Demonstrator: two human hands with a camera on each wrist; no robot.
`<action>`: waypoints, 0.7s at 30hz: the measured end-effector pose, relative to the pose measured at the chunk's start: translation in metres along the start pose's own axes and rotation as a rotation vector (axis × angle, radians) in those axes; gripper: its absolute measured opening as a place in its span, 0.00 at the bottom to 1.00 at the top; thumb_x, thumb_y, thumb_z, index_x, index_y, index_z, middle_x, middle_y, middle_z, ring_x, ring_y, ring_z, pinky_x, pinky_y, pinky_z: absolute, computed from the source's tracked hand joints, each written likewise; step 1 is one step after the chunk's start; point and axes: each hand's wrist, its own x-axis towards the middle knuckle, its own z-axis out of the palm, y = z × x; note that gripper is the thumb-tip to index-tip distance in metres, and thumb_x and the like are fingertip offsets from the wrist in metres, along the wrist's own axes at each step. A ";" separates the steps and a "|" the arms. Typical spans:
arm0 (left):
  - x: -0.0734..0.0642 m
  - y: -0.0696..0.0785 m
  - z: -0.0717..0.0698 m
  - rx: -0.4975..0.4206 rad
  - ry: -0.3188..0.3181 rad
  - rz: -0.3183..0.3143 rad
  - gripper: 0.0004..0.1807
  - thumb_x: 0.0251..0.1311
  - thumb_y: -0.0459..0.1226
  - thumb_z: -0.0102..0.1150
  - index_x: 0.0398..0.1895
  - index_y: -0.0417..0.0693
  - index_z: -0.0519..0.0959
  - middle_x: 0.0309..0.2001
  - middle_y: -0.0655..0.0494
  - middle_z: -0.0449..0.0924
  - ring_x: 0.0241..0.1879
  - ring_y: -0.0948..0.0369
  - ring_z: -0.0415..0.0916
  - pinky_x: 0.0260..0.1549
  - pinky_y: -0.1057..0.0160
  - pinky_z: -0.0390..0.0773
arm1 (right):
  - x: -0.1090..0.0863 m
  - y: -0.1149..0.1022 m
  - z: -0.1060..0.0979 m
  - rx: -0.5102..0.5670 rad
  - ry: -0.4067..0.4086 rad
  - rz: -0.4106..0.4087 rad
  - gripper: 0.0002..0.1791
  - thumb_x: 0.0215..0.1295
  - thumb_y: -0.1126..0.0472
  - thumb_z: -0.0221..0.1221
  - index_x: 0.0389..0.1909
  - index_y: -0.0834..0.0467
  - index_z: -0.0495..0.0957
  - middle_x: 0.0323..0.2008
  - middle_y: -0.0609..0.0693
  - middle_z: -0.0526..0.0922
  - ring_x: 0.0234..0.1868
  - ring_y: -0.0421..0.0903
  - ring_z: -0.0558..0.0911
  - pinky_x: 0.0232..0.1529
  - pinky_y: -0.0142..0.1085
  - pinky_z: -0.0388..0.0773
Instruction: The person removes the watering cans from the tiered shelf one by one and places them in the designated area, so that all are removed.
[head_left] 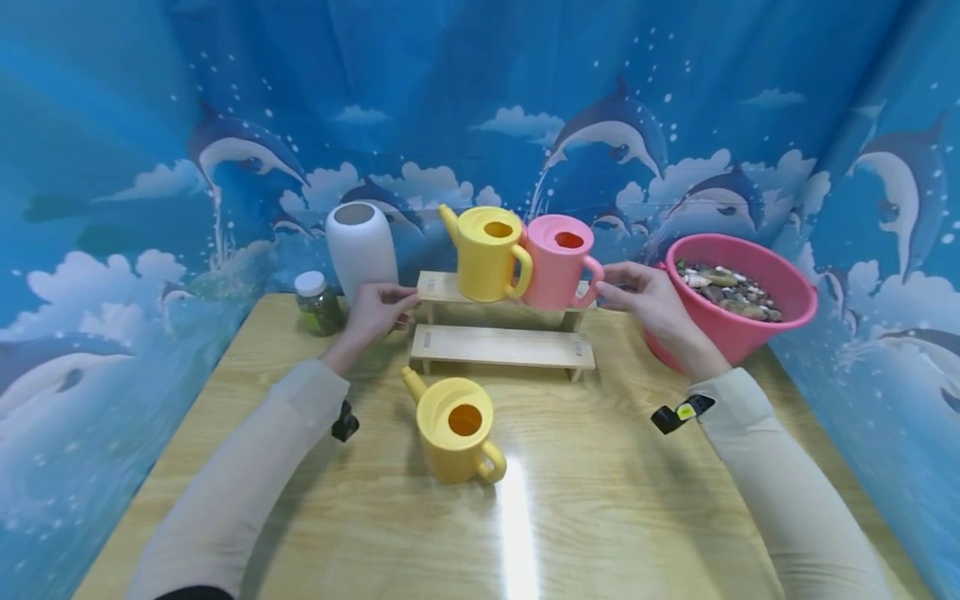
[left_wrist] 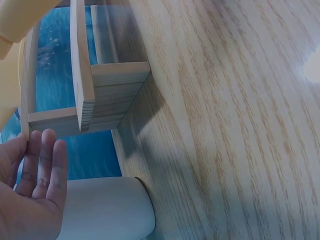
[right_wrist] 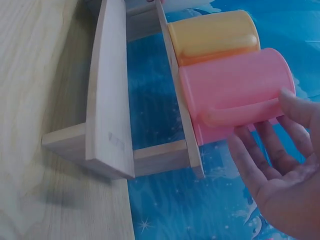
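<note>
Closest, upright on the wooden table (head_left: pixel 592 525), a yellow watering can (head_left: pixel 450 425), directly before a two-step wooden stand (head_left: pixel 502 346). At the upper step's left end, the left hand (head_left: pixel 375 312), thumb and forefinger nearly closed, pinching the edge. Opposite, the right hand (head_left: pixel 652 300), partly curled, gripping the handle of a smooth, round-mouthed pink watering can (head_left: pixel 555 258), upright on the upper step, touching a second yellow can (head_left: pixel 483 262). Leftward, a white-capped jar (head_left: pixel 321 308) and white vase (head_left: pixel 363 250); rightward, a pink bucket (head_left: pixel 750 342) of pebbles (head_left: pixel 731 292). Farthest, a blue dolphin curtain (head_left: pixel 465 75).
</note>
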 end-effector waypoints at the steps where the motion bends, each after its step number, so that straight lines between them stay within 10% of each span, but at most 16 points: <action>1: 0.000 0.000 0.000 0.001 0.001 -0.002 0.17 0.74 0.38 0.64 0.61 0.43 0.83 0.59 0.39 0.87 0.36 0.55 0.91 0.50 0.50 0.93 | 0.001 0.000 0.000 -0.003 -0.009 0.002 0.28 0.75 0.53 0.65 0.69 0.63 0.75 0.54 0.45 0.85 0.48 0.36 0.86 0.50 0.27 0.90; 6: 0.000 0.000 0.002 -0.004 0.005 -0.009 0.17 0.74 0.38 0.64 0.61 0.43 0.83 0.59 0.39 0.87 0.49 0.40 0.89 0.51 0.49 0.93 | 0.004 -0.001 0.002 -0.002 -0.023 -0.005 0.26 0.75 0.55 0.64 0.67 0.63 0.76 0.48 0.40 0.86 0.47 0.37 0.85 0.49 0.28 0.91; 21: 0.001 0.001 0.000 0.005 -0.005 -0.023 0.17 0.74 0.40 0.63 0.61 0.43 0.83 0.59 0.40 0.87 0.50 0.40 0.89 0.55 0.43 0.90 | -0.046 0.002 -0.023 -0.064 0.069 -0.077 0.12 0.76 0.57 0.64 0.54 0.55 0.79 0.42 0.37 0.86 0.43 0.34 0.87 0.44 0.27 0.90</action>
